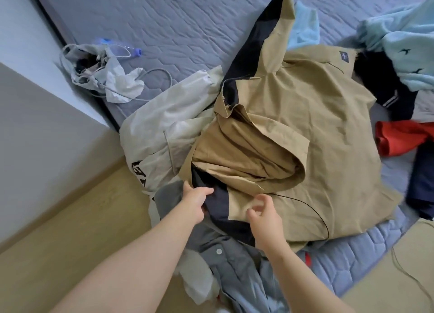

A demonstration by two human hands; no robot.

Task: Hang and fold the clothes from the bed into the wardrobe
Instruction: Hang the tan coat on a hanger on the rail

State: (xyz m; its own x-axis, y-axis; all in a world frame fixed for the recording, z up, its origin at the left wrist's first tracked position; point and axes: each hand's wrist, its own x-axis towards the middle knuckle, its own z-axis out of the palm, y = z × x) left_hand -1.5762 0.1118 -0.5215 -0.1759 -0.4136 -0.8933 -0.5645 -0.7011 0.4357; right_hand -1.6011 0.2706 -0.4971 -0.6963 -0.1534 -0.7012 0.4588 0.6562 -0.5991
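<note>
Left hand (196, 198) grips the tan jacket (293, 136); right hand (265, 216) hovers just above it.

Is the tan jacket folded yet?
Not folded: the jacket lies spread and rumpled on the bed, sleeve stretched out; left hand grips its edge.

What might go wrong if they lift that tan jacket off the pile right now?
1. The tan jacket lies across a grey shirt and a white jacket at the edge of the bed; lifting it might drag them onto the floor.
2. Its black drawcord trails loose and could snag.
3. Only the left hand grips the jacket; the right hand holds nothing, so the jacket may hang lopsided or slip.
</note>
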